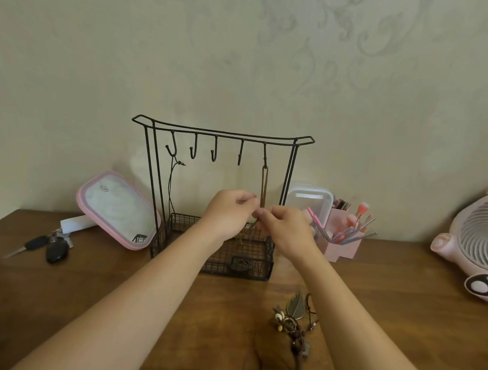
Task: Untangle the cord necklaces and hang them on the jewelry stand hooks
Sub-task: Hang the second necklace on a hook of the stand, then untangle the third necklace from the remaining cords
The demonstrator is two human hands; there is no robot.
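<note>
Brown cord necklace point(263, 186) is hanging off the black wire jewelry stand point(226, 133) above your hands; your left hand point(231, 212) and right hand point(287, 230) are pinching it.

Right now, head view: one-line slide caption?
Left hand, right hand pinch brown cord hung on stand; tangled necklaces on table.

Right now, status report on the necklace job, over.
Left hand and right hand both pinch the brown cord, hung on the rightmost hook. Dark cord on the leftmost hook. Tangled pile lies on the table; nothing blocks the hooks.
</note>
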